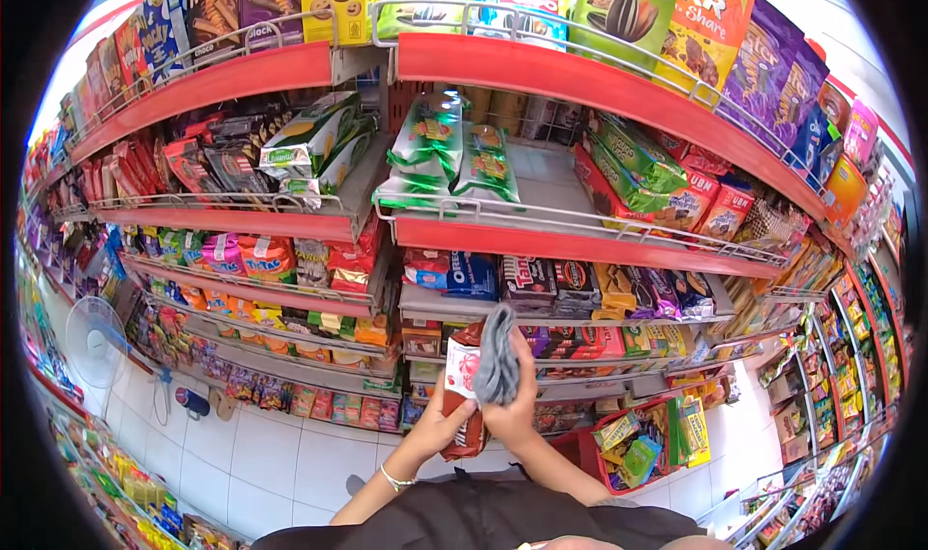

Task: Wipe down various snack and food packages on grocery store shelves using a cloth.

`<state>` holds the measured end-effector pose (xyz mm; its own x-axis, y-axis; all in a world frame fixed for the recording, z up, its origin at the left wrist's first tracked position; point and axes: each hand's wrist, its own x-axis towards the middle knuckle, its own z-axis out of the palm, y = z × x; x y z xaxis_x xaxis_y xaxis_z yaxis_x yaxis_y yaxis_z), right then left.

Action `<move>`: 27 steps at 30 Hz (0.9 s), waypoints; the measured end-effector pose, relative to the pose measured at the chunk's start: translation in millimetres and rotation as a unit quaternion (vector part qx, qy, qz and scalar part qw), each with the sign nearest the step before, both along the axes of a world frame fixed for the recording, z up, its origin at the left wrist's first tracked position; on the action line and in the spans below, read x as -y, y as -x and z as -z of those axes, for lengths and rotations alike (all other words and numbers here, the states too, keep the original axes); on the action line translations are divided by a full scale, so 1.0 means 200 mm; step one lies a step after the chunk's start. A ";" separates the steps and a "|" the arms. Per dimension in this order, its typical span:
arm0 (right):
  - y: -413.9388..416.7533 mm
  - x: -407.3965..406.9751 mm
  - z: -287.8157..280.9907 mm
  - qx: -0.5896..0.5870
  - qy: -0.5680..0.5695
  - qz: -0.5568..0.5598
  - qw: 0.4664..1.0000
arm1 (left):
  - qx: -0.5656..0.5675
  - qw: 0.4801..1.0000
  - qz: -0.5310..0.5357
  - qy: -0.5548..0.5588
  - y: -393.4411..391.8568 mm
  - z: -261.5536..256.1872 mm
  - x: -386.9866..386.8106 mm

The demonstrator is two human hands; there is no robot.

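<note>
A brown and white snack packet (pixel 462 367) is held upright by my left hand (pixel 439 421), its thumb lying across the front. Folded grey cloth (pixel 499 354) is gripped in my right hand (pixel 516 398), close against the packet's right side. Both hands are in front of my body, before the lower shelves. Above them, green and white packets (pixel 428 140) stand on the wire-fronted middle shelf (pixel 547 167). Dark wafer packets (pixel 576 283) and a blue cookie packet (pixel 471 274) sit on the shelf just beyond the cloth.
A red basket (pixel 605 466) with snack packs stands on the tiled floor at the right. A white fan (pixel 96 341) and a dark blue bottle-like object (pixel 192 402) are at the left. Wire rails (pixel 594 225) edge the shelves; more stocked racks line both sides.
</note>
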<state>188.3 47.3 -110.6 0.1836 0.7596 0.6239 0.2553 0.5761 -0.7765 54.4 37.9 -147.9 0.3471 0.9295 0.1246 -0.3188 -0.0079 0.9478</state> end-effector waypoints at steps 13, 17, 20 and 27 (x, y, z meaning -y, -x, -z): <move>0.06 0.23 0.20 -0.076 0.200 -0.082 0.973 | -0.054 0.994 -0.075 -0.056 0.09 -0.01 -0.03; 0.06 0.22 0.19 -0.094 0.166 -0.080 0.978 | -0.035 0.990 -0.101 -0.090 0.08 0.01 -0.03; 0.04 0.23 0.16 -0.096 0.201 -0.103 0.969 | -0.041 0.994 -0.084 -0.058 0.10 -0.02 -0.02; -0.04 0.21 0.27 -0.076 0.205 -0.167 0.962 | -0.028 0.986 -0.072 -0.150 0.09 0.02 -0.05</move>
<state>195.7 4.6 -164.8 -0.0470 0.9684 0.2449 -0.0249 0.2440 -0.9695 35.9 48.3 -152.1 0.2282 0.8942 0.3852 -0.2407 -0.3315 0.9122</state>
